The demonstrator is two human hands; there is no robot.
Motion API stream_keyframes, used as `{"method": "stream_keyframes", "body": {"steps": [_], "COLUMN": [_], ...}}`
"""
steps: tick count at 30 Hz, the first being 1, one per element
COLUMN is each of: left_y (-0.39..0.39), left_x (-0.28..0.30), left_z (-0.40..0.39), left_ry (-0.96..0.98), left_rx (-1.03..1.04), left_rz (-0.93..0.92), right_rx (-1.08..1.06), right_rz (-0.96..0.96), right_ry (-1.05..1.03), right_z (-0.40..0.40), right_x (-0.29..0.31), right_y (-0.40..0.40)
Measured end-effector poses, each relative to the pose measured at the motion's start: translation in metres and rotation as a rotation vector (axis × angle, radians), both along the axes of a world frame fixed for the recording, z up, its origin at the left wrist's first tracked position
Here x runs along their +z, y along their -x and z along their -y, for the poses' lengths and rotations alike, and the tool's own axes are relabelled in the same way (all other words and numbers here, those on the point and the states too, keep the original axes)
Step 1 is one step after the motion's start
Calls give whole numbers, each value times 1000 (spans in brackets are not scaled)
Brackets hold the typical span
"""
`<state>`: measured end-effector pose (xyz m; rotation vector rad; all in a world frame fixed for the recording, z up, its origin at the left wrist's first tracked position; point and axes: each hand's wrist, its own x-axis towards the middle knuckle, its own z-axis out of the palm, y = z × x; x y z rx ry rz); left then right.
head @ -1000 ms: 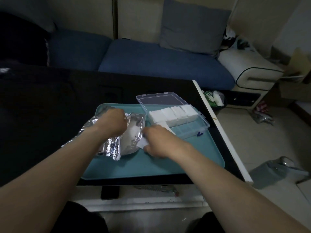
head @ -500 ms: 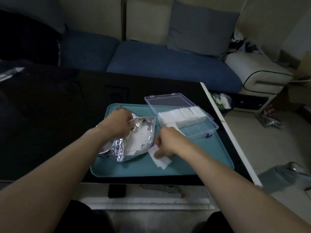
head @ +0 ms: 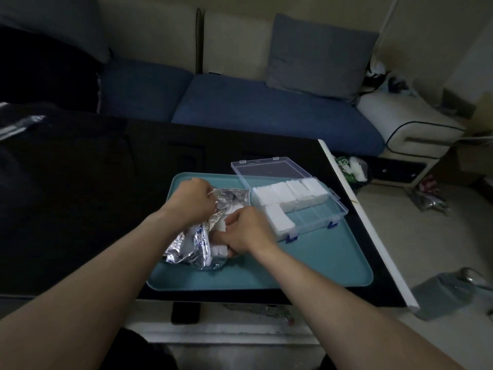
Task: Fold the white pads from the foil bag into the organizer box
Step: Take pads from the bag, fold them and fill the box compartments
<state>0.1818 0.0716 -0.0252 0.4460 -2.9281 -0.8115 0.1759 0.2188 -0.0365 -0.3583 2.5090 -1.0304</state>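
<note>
- A teal tray lies on a black table with a white edge along its right side;
- Behind the table stands a blue sofa with beige back cushions; a grey pillow leans upright against them;
- To the right, a white footstool with dark piping;
- On the floor at lower right, a grey bin;
- A crinkled clear wrapper on the table's far left.

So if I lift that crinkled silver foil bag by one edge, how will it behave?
The crinkled silver foil bag will probably sag and fold, since it already lies creased and slumped on the teal plastic tray. It looks light, so it may slide. The white pads at its open mouth could spill, so keep the left hand gripping the bag.
</note>
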Motion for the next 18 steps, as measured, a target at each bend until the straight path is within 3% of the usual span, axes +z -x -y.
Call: {"method": "stream_keyframes", "body": {"steps": [12,18], "left_y": [1,2], "left_x": [-2,7], "left_z": [-2,-11], "left_ry": [2,33], "left_rx": [25,32], "left_rz": [43,82], "right_rx": [-30,-42], "right_rz": [-153,-68], "right_ry": [-7,56], "right_z": [-17,-18], "right_x": [-2,-9], "right_y": [20,22]}}
